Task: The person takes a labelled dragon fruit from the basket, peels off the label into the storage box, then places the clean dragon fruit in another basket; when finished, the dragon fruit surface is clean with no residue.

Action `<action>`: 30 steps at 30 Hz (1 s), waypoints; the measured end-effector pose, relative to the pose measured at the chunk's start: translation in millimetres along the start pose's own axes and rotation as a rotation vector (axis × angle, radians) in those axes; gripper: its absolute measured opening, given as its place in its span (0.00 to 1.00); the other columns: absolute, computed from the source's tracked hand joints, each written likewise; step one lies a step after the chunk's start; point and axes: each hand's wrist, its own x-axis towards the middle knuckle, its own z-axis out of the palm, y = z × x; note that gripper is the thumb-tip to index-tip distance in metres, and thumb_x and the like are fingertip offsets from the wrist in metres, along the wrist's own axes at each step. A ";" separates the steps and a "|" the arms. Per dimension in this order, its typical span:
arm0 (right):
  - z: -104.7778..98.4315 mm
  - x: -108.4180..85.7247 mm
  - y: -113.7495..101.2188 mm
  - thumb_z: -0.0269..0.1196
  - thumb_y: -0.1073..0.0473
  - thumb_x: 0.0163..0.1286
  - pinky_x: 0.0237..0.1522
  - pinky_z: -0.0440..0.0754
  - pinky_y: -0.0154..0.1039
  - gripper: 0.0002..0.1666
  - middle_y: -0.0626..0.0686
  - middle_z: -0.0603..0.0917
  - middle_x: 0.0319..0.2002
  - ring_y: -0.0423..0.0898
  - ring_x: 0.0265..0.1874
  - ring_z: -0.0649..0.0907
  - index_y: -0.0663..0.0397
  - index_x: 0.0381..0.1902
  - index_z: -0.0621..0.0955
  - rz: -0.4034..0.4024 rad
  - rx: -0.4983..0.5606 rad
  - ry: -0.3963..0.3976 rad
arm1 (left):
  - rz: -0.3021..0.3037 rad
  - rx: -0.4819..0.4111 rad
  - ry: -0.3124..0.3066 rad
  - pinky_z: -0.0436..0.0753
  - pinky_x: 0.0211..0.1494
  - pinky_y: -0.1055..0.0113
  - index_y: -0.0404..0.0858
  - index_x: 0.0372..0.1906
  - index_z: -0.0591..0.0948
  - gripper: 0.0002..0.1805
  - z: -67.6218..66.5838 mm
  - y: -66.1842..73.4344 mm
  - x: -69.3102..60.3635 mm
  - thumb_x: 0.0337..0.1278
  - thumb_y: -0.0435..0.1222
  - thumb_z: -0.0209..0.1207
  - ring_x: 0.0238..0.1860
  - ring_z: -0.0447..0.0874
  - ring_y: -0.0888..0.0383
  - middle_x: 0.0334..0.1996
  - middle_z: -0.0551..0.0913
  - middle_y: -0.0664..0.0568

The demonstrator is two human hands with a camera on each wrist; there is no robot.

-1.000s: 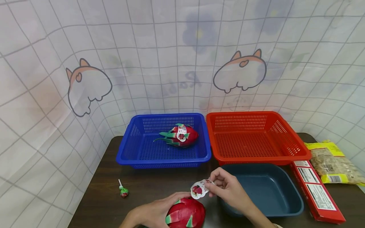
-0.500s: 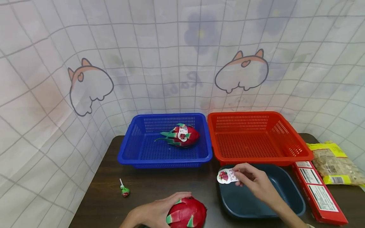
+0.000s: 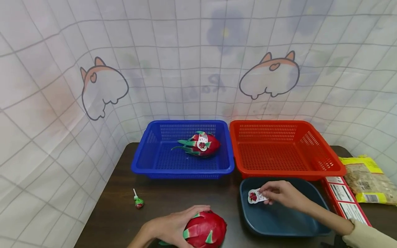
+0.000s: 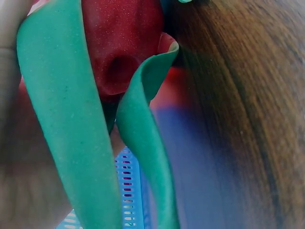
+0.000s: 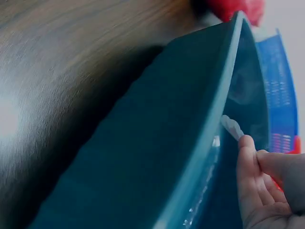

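My left hand grips a red dragon fruit with green scales on the table, thumb and fingers spread around its left side. Up close in the left wrist view are the fruit's long green leaves and red skin. My right hand pinches a white label printed with dragon fruit, over the left part of a dark teal basin. In the right wrist view the label is seen edge-on between fingertips and thumb, inside the basin's rim. Whether it touches the basin floor is unclear.
Behind stand a blue basket holding another labelled dragon fruit and a red basket. A lollipop lies at left on the dark table. At right are a red box and a yellow bag.
My right hand has carried the label from just above the held dragon fruit rightward and over the basin. My left hand keeps its grip on the fruit. The head view has shifted slightly.
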 end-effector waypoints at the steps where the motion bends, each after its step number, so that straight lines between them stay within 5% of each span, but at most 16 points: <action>1: -0.8 1.9 0.4 0.59 0.63 0.70 0.30 0.86 0.36 0.11 0.59 0.87 0.33 0.42 0.26 0.86 0.66 0.45 0.82 0.017 0.010 -0.022 | 0.001 0.004 0.000 0.80 0.53 0.73 0.57 0.75 0.49 0.52 -0.2 -0.1 0.1 0.48 0.52 0.68 0.65 0.63 0.65 0.71 0.59 0.60; 13: 0.3 12.9 2.8 0.60 0.68 0.66 0.28 0.84 0.30 0.06 0.53 0.86 0.28 0.39 0.25 0.86 0.65 0.38 0.83 0.167 -0.088 -0.196 | -0.015 -0.014 -0.006 0.80 0.52 0.74 0.58 0.75 0.49 0.52 -0.8 3.1 1.2 0.48 0.52 0.68 0.65 0.64 0.65 0.71 0.59 0.60; 30: 2.2 8.8 -2.3 0.62 0.66 0.65 0.24 0.78 0.31 0.06 0.51 0.80 0.23 0.41 0.21 0.82 0.61 0.39 0.79 0.288 -0.159 -0.243 | -0.046 -0.056 -0.010 0.80 0.51 0.74 0.63 0.73 0.50 0.50 -0.7 5.6 -0.8 0.48 0.50 0.69 0.63 0.65 0.67 0.69 0.61 0.60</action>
